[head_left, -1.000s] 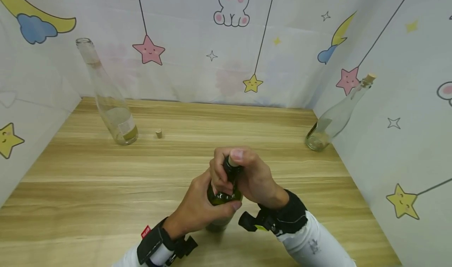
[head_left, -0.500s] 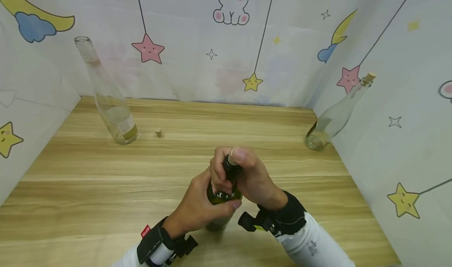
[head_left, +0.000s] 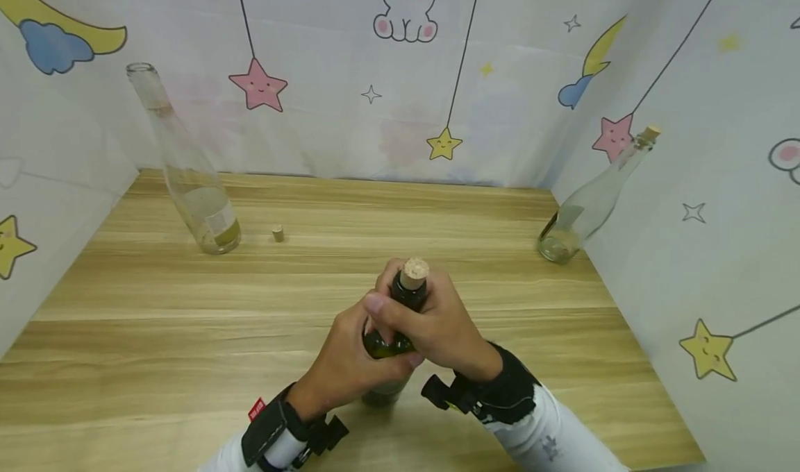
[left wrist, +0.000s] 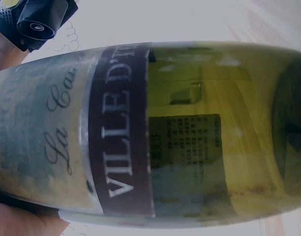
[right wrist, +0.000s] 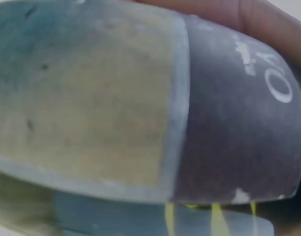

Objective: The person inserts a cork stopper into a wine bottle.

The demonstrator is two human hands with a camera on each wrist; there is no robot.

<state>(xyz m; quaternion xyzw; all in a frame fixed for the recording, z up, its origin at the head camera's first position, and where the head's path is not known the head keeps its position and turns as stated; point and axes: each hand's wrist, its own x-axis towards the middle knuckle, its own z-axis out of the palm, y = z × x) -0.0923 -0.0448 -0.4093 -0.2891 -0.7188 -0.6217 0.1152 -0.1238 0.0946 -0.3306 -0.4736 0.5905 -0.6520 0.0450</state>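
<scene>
A dark green wine bottle (head_left: 384,348) stands upright or slightly tilted near the front middle of the table, a cork (head_left: 415,273) protruding from its mouth. My left hand (head_left: 346,357) grips the bottle's body at the shoulder. Higher up, my right hand (head_left: 446,319) wraps round the neck, its thumb lying across the front below the mouth and off the cork. The left wrist view shows the bottle's glass (left wrist: 248,98) and label (left wrist: 121,128) close up. In the right wrist view the label (right wrist: 101,103) fills most of the picture. Fingers behind the neck are partly hidden.
A clear bottle (head_left: 194,180) without a cork stands at the back left, a small loose cork (head_left: 278,234) beside it on the wooden table (head_left: 156,319). Another clear bottle (head_left: 587,201), corked, stands at the right by the side wall. Printed cloth walls (head_left: 325,132) enclose the table.
My right thumb has come off the top of the cork and moved down across the bottle's neck, baring the cork. My left hand keeps its grip.
</scene>
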